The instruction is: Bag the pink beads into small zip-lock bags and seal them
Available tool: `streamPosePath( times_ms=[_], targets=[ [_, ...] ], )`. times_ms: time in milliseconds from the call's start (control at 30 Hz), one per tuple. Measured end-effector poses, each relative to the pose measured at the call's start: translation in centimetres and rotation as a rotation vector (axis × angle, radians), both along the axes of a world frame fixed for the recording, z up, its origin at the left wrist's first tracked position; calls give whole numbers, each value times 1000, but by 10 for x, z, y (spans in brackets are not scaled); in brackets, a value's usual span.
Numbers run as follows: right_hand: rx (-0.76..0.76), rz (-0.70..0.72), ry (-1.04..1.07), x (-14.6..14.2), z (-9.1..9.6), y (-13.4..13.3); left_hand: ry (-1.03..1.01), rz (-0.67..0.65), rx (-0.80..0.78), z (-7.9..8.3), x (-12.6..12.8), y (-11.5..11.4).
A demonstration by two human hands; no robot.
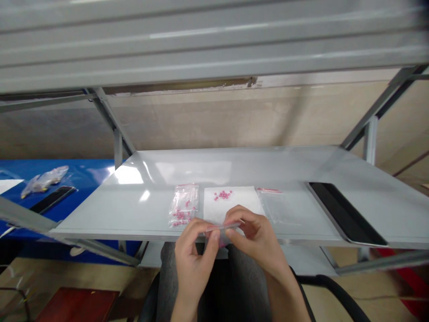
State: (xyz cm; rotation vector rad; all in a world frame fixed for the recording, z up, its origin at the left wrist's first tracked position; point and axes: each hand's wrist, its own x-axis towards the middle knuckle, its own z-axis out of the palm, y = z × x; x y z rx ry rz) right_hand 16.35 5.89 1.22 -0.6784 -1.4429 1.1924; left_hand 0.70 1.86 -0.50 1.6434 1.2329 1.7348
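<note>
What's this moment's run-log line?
Left hand: pinching clear bag; right hand: pinching same bag; pink pieces: on white sheet; bag of pieces: left of sheet

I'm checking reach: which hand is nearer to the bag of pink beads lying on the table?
Left: the left hand is just in front of the bag; the right hand is farther right.

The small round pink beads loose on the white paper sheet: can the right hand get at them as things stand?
Probably yes: the pink beads lie uncovered just beyond the right hand, though it would likely need to release the small clear plastic bag, which the left hand also holds.
</note>
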Motion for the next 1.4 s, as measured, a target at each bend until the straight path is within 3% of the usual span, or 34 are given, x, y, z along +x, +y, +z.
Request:
streamPosePath(
  times_ms=[133,333,467,800,1000,1100,1233,1333,1400],
  targets=[
    [-10,-22,-21,-1,-1,0,-21,29,-10,1,-2,0],
    [-28,7,-4,-6,0,-2,35,-28,-23,6,-2,1],
    [-63,24,44,-7,1,-2,16,25,-36,6,-3,-2],
    [26,-65,84,-18,0,-3,-111,58,-14,-1,-15,0],
    [-74,88,56,-21,4,-6,-418,145,72,-3,-28,1],
    [4,241,-59,-18,8,-8,-595,211,115,0,-34,3],
    [83,379,-208,-23,10,-8,-803,283,0,0,-36,5],
    [33,371,-195,-28,6,-7,-858,319,-115,-2,-38,6],
    [-22,340,-126,-31,2,-5,-820,262,-154,-2,-40,7]
  ],
)
